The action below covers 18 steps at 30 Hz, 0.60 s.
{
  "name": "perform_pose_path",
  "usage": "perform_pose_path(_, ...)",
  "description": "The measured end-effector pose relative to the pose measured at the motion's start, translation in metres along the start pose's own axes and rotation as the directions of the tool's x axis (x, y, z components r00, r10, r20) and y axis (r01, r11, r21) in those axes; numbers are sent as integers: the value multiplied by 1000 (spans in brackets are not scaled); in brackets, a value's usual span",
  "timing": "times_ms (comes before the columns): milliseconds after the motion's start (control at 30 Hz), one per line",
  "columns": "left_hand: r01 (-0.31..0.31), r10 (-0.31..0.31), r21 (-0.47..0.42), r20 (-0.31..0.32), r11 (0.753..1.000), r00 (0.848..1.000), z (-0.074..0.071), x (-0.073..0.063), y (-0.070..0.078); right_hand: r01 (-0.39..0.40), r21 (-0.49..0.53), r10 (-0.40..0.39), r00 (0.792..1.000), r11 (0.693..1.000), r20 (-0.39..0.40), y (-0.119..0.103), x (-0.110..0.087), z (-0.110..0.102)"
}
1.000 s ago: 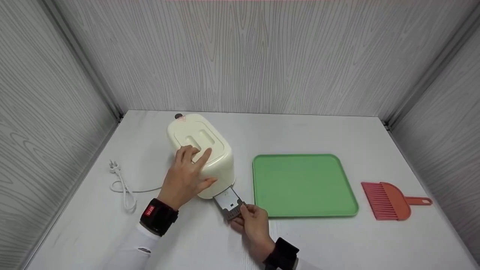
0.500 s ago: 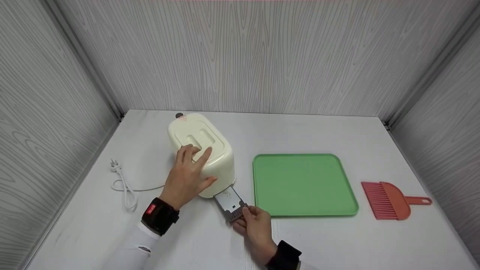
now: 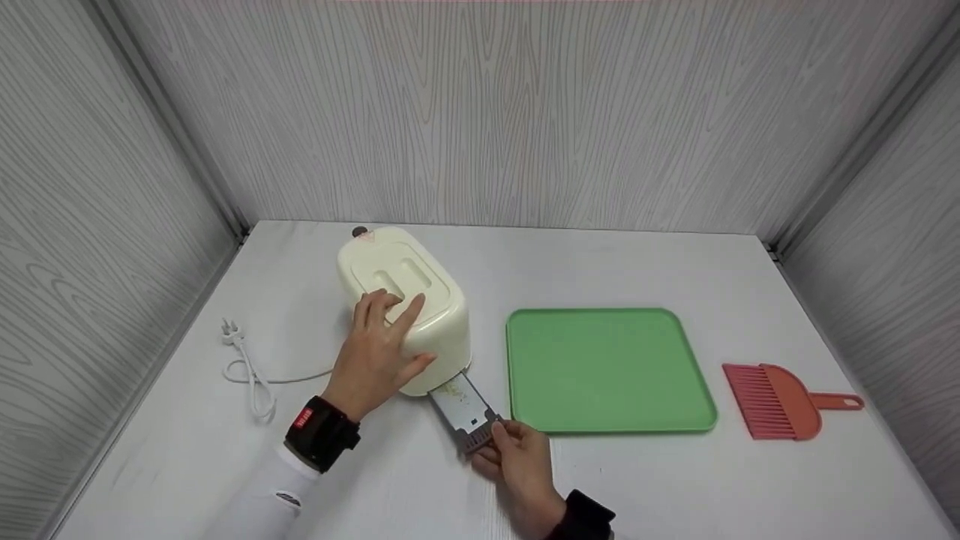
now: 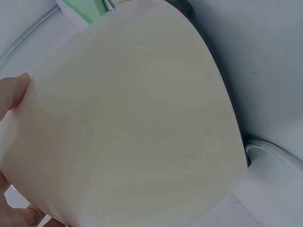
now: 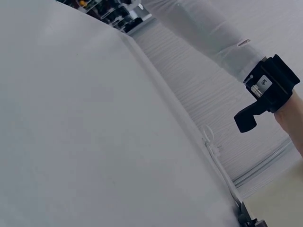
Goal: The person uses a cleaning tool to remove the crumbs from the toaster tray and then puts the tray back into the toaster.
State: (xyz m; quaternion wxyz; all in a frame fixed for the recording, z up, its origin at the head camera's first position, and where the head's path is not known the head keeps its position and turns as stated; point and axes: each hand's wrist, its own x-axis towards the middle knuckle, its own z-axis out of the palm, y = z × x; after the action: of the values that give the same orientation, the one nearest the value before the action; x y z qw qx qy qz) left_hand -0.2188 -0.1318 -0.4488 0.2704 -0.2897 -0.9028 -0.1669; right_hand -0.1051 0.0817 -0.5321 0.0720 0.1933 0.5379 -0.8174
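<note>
Leftmost we see a white cord (image 3: pixel 292 380), which only the left wrist view shows meeting the base of the toaster (image 3: pixel 442 349). The left hand (image 3: pixel 367 364) rests on its top, fingers spread. From the toaster's near end juts a grey drawer (image 3: pixel 463 412), its yellowish specks (image 3: pixel 452 390) seen only from the head; the right hand (image 3: pixel 521 461) pinches its edge. Rightward on the tabletop (image 3: pixel 637 487) we find a green tray (image 3: pixel 607 371), then an orange brush (image 3: pixel 787 405).

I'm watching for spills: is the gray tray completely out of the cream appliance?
No, the gray tray runs into the cream appliance, its outer end in the right hand.
</note>
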Motion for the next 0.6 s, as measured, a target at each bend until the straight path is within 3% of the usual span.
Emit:
perform_pose_path(200, 14, -14, -14, 9, 1000, 1000, -1, 0, 0, 36, -101, -34, 999, 994, 24, -3, -8, -7)
perform_pose_path(433, 17, -17, -11, 19, 1000, 1000, -1, 0, -1, 41, -40, -39, 998, 998, 41, -3, -16, -15)
perform_pose_path(600, 11, -11, 7, 21, 1000, 1000, -1, 0, 0, 64, -134, -57, 997, 989, 51, -6, -17, -26)
